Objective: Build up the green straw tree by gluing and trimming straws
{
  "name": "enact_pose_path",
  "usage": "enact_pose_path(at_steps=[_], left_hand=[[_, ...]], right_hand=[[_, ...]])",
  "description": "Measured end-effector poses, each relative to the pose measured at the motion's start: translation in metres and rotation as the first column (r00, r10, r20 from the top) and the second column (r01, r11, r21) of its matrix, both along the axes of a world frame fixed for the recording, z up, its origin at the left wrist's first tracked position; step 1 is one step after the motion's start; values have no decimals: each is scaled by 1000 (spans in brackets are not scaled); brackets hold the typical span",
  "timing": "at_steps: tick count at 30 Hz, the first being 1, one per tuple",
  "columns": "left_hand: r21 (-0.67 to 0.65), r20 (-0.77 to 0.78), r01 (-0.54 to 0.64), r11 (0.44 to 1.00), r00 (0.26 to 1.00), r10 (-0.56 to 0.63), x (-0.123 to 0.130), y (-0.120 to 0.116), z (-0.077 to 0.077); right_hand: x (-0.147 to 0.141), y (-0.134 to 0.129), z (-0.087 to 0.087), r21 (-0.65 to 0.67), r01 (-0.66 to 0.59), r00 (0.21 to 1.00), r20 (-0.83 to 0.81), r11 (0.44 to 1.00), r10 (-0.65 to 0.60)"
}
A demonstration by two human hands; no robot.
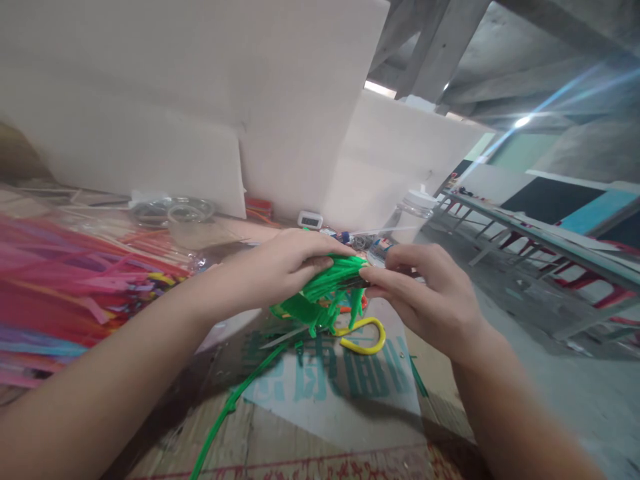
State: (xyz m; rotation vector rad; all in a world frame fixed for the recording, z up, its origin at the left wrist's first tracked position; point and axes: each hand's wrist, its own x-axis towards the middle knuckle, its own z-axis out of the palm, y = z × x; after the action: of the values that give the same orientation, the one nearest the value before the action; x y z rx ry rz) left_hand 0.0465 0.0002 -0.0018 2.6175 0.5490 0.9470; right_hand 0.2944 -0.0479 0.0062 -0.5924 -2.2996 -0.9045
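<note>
Between my hands is a bundle of green pipe cleaners (327, 283), gathered at one end, with loose strands hanging below. My left hand (303, 257) is closed over the top and left side of the bundle. At its right end, my right hand (427, 290) pinches the gathered tips with thumb and fingers; a small dark strip shows beside those fingertips. Under the bundle lies a pair of scissors (367, 337) with a yellow handle loop and a partly hidden blade. A long green pipe cleaner (233, 400) trails across the table toward the front.
Blurred bundles of coloured pipe cleaners (60, 293) lie at the left. Behind the hands are a rolled clear tape (185, 212), a small white digital clock (310, 220) and a clear bottle (413, 213). White boards (290, 107) stand at the back. A long table (530, 230) with red stools is farther right.
</note>
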Motion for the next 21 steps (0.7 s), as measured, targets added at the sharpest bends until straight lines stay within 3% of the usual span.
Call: enact_pose_path(at_steps=[21], left_hand=[[19, 8, 4, 1000, 1000, -4, 3, 1, -3]], right_hand=[[-4, 2, -2, -45, -60, 995, 74, 997, 63]])
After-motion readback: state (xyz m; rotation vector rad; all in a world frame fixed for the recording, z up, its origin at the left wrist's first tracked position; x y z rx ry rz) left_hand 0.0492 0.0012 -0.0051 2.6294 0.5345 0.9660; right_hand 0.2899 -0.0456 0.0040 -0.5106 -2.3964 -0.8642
